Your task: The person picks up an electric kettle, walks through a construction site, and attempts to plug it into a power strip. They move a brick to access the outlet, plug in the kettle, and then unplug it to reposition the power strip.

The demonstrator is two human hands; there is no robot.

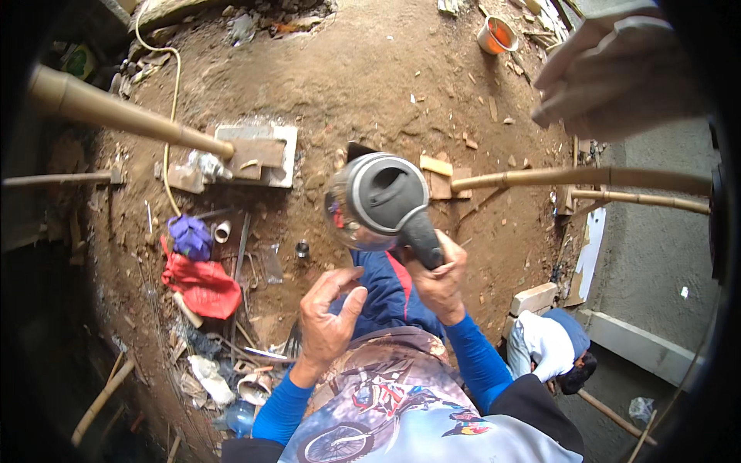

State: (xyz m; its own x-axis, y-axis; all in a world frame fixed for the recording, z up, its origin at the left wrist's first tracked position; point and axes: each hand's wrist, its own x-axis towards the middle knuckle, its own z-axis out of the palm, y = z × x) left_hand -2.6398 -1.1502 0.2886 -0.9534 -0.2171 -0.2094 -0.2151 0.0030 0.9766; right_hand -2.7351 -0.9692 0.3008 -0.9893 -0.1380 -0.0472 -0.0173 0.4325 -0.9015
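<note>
An electric kettle (384, 193) with a dark grey lid and a shiny metal body hangs in front of me, above the dirt ground. My right hand (441, 282) is wrapped round its black handle. To the left and a little nearer, my left hand (330, 312) holds nothing, its fingers curved and apart from the thumb. It does not touch the kettle. Below the kettle my blue trousers (378, 289) with a red stripe show.
Bamboo poles (123, 116) stand on boards at left and right (579, 179). A red cloth (199, 282), a purple bundle (190, 237) and scattered tools lie left. A bucket (496, 36) sits far right. Another person (549, 343) bends over at the lower right; a pale cloth (625, 69) hangs upper right.
</note>
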